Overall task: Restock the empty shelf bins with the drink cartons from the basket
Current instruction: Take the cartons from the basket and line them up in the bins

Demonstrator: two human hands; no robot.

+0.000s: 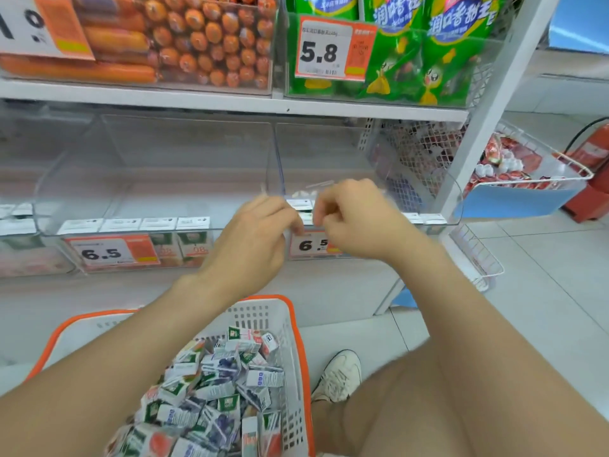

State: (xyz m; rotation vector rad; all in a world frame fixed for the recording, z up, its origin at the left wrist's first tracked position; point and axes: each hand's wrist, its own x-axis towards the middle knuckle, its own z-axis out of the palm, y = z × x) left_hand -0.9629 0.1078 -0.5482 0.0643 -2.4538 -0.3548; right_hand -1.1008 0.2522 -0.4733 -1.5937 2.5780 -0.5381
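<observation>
Small white drink cartons with green, purple and red print (217, 387), heaped loose in a white perforated plastic basket with an orange rim (291, 328) at the bottom of the view, on the pale floor in front of the shelving. More of the same cartons standing upright in a row (155, 225) along the front of a clear plastic shelf bin (99, 179), otherwise bare behind that row. To its right a second clear plastic bin (329, 153), with a few carton tops (301, 206) showing at its front edge between the two hands.

Left hand (253, 239) reaching up over the basket to the front lip of the right bin, fingers curled down; grip closed, though on what cannot be told. Right hand (349, 219) just beside it, fingers bent into a loose fist above the same front edge; whether that grip holds a carton cannot be told, the fingertips being blurred and turned away.

Orange-and-white price label reading 6.5 (110, 253) on the left bin's front; a second such label (311, 245) partly covered by the right hand. On the white shelf above, a clear bin of orange sausages (204, 41) and green snack packets (438, 57) beside a 5.8 price card (333, 49). Off right, a white wire basket of red-and-white packets (514, 163). One cream sneaker (339, 377) on the floor beside the basket.
</observation>
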